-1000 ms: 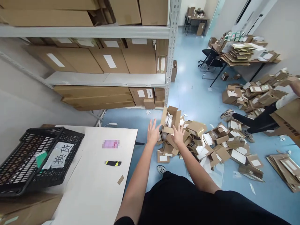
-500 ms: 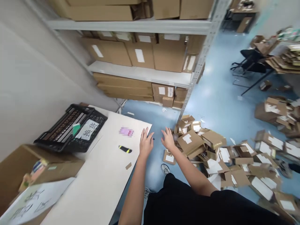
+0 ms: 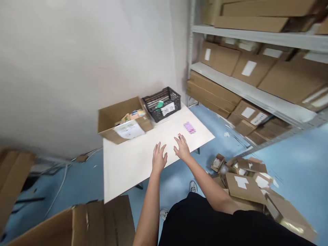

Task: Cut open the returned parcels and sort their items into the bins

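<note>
Near the centre of the frame, the left grip (image 3: 159,159) is released, its fingers loosely spread over the near edge of the white tabletop (image 3: 128,167). The right grip (image 3: 182,147), just to its right, is also released, fingers apart and slightly bent; a small dark thing (image 3: 179,137) shows at its fingertips, too hidden to make out. Just beyond that hand, up and to the right, the pixelated pink-purple item (image 3: 190,127) lies on the tabletop. Along the far edge, a black crate (image 3: 158,117) stands beside an open cardboard box (image 3: 147,123) with mixed contents. Shelving (image 3: 246,87) loaded with cartons (image 3: 225,59) fills the upper right; opened boxes (image 3: 246,186) lie heaped on the blue floor (image 3: 294,147) at lower right.
</note>
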The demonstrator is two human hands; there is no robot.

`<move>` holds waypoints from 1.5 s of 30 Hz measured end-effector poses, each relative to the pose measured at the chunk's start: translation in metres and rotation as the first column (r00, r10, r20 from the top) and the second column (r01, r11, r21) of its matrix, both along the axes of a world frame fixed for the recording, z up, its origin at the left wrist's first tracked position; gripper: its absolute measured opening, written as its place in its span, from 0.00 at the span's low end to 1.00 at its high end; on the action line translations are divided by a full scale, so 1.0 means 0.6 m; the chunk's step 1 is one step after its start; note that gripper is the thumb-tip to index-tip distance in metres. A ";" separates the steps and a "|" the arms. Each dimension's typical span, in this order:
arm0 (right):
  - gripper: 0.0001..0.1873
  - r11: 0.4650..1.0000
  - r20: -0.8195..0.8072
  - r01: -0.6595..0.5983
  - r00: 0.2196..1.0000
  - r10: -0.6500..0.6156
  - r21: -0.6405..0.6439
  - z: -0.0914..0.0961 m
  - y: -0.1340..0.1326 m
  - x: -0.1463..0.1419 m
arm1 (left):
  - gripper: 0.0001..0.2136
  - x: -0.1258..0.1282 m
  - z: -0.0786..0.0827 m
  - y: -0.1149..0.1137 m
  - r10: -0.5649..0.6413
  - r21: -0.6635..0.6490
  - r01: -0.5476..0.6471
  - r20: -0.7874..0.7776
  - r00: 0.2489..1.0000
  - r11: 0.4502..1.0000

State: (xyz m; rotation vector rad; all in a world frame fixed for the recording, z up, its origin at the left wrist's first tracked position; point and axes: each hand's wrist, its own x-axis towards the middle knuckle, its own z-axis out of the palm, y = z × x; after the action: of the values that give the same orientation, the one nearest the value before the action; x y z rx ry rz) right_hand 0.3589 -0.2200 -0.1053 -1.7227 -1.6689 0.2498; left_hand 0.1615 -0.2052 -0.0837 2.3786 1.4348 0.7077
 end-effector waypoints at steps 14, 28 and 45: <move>0.36 0.655 0.073 -0.747 0.652 0.755 -0.113 -0.043 -0.092 -0.661 | 0.28 -0.646 -0.033 -0.355 0.760 -0.128 -0.749 0.071 0.647 0.650; 0.39 -0.057 0.047 -0.967 -0.071 0.996 -0.249 -0.105 -0.300 -1.128 | 0.30 -0.874 -0.158 -0.732 0.989 -0.380 -0.914 -0.005 -0.150 -0.141; 0.51 -0.315 -0.042 -0.544 -0.455 0.889 -0.778 -0.378 -0.373 -1.380 | 0.48 -0.986 -0.431 -0.776 0.843 -0.742 -0.466 -0.247 -0.478 -0.482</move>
State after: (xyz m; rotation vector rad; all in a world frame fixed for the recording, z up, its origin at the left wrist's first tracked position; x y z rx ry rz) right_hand -0.4690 -0.4436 -0.3321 0.2789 -3.6263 0.9376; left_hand -0.4301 -0.6708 -0.3420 -0.4883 2.4211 0.8319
